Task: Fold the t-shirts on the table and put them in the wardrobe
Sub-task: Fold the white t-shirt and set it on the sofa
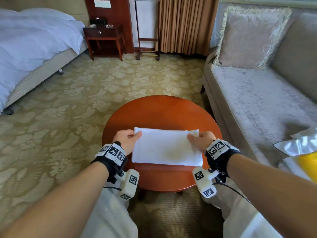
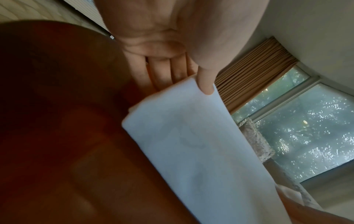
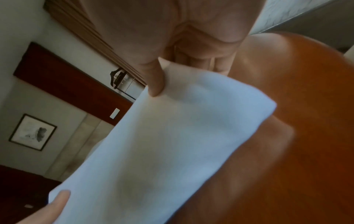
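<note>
A white t-shirt (image 1: 166,146), folded into a flat rectangle, lies on the round red-brown table (image 1: 161,110). My left hand (image 1: 127,140) pinches its far left corner, thumb on top and fingers underneath, as the left wrist view shows with the t-shirt (image 2: 191,144) and left hand (image 2: 172,63). My right hand (image 1: 199,139) pinches the far right corner the same way; the right wrist view has the t-shirt (image 3: 162,144) under the right hand's thumb (image 3: 156,84). The far edge looks slightly lifted off the table (image 3: 287,136).
A grey sofa (image 1: 257,100) with a fringed cushion (image 1: 247,38) stands right of the table, with white and yellow items (image 1: 301,152) on its seat. A bed (image 1: 34,48) is at the left, a dark nightstand (image 1: 104,42) and curtains (image 1: 185,24) beyond. Patterned carpet surrounds the table.
</note>
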`<action>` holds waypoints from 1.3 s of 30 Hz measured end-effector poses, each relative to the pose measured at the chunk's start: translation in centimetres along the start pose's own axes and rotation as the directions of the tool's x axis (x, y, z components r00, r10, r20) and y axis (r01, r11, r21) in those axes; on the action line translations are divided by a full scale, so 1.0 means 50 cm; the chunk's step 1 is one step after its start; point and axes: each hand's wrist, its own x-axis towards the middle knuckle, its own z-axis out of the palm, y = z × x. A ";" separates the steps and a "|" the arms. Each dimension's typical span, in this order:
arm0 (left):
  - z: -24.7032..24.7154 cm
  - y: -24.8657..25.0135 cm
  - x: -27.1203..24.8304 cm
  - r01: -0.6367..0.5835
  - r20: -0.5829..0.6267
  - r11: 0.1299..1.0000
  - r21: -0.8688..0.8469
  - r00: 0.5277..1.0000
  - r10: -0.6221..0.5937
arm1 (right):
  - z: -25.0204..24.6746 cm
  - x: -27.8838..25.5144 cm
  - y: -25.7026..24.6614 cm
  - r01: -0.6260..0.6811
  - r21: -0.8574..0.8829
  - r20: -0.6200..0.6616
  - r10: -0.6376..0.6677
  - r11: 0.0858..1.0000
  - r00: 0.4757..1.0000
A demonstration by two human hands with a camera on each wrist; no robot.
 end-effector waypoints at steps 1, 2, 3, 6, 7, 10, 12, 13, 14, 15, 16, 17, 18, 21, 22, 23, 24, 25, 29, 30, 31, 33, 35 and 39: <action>0.006 -0.004 0.010 0.005 -0.004 1.000 0.011 1.000 -0.005 | 0.005 0.010 0.001 -0.017 -0.033 -0.006 0.016 0.999 1.000; 0.013 -0.006 0.019 0.002 -0.012 1.000 0.022 1.000 -0.002 | 0.009 0.018 0.001 -0.029 -0.064 -0.009 0.029 0.998 1.000; 0.018 -0.008 0.028 0.000 -0.019 0.999 0.032 1.000 0.000 | 0.014 0.026 0.002 -0.039 -0.092 -0.021 0.038 0.995 0.999; 0.029 -0.005 0.043 -0.004 -0.046 0.995 0.098 0.999 0.009 | 0.028 0.041 0.006 -0.062 -0.168 -0.070 0.051 0.984 0.996; 0.032 -0.005 0.047 -0.005 -0.057 0.993 0.122 0.998 0.011 | 0.031 0.042 0.007 -0.061 -0.198 -0.082 0.046 0.978 0.996; 0.040 -0.010 0.060 0.015 -0.066 0.986 0.168 0.998 -0.004 | 0.035 0.048 0.007 -0.067 -0.246 -0.092 0.046 0.967 0.995; 0.044 -0.007 0.066 0.052 -0.055 0.982 0.183 0.998 -0.042 | 0.035 0.049 0.000 -0.080 -0.268 -0.098 0.055 0.960 0.994; 0.043 -0.003 0.068 0.086 -0.041 0.976 0.200 0.996 -0.079 | 0.035 0.048 -0.002 -0.086 -0.276 -0.103 0.060 0.957 0.993; 0.041 0.003 0.071 0.127 -0.024 0.967 0.222 0.992 -0.125 | 0.035 0.047 -0.004 -0.093 -0.285 -0.113 0.062 0.954 0.992; 0.037 0.009 0.074 0.181 -0.004 0.953 0.242 0.983 -0.185 | 0.034 0.046 -0.005 -0.097 -0.290 -0.125 0.063 0.952 0.990; 0.031 0.019 0.075 0.235 0.020 0.939 0.253 0.969 -0.248 | 0.033 0.043 -0.007 -0.101 -0.290 -0.137 0.063 0.952 0.989; 0.024 0.027 0.076 0.284 0.034 0.926 0.250 0.953 -0.301 | 0.032 0.041 -0.010 -0.107 -0.283 -0.152 0.066 0.953 0.986; 0.019 0.035 0.076 0.325 0.029 0.914 0.243 0.939 -0.342 | 0.032 0.038 -0.013 -0.113 -0.267 -0.169 0.069 0.957 0.983; 0.012 0.064 0.058 0.292 -0.072 0.923 0.251 0.956 -0.283 | 0.039 0.024 -0.020 -0.050 -0.299 -0.269 -0.034 0.953 0.963; 0.015 0.074 0.046 0.239 -0.103 0.936 0.260 0.970 -0.219 | 0.044 0.015 -0.023 0.012 -0.366 -0.289 -0.126 0.930 0.949; 0.019 0.083 0.032 0.169 -0.110 0.943 0.288 0.984 -0.143 | 0.052 0.008 -0.024 0.092 -0.444 -0.266 -0.229 0.891 0.937; 0.024 0.092 0.018 0.089 -0.090 0.938 0.336 0.994 -0.062 | 0.062 -0.002 -0.025 0.177 -0.512 -0.200 -0.317 0.841 0.927; 0.031 0.098 0.005 0.010 -0.048 0.919 0.394 0.999 0.009 | 0.073 -0.011 -0.025 0.250 -0.563 -0.109 -0.371 0.788 0.922; 0.076 0.096 -0.014 -0.154 0.178 0.811 0.565 0.982 0.062 | 0.104 -0.016 -0.002 0.352 -0.702 0.154 -0.352 0.619 0.923; 0.086 0.090 -0.015 -0.151 0.222 0.786 0.600 0.975 0.018 | 0.105 -0.011 0.009 0.344 -0.720 0.178 -0.319 0.603 0.931; 0.095 0.083 -0.015 -0.141 0.259 0.767 0.626 0.965 -0.034 | 0.105 -0.006 0.019 0.329 -0.727 0.197 -0.275 0.603 0.941; 0.107 0.071 -0.016 -0.124 0.310 0.747 0.653 0.944 -0.114 | 0.102 0.003 0.032 0.307 -0.719 0.233 -0.201 0.623 0.952; 0.113 0.065 -0.013 -0.111 0.317 0.742 0.661 0.938 -0.142 | 0.103 0.013 0.037 0.306 -0.707 0.241 -0.190 0.637 0.952; 0.114 0.072 -0.001 -0.079 0.323 0.781 0.619 0.933 -0.162 | 0.106 0.027 0.035 0.295 -0.680 0.229 -0.188 0.671 0.955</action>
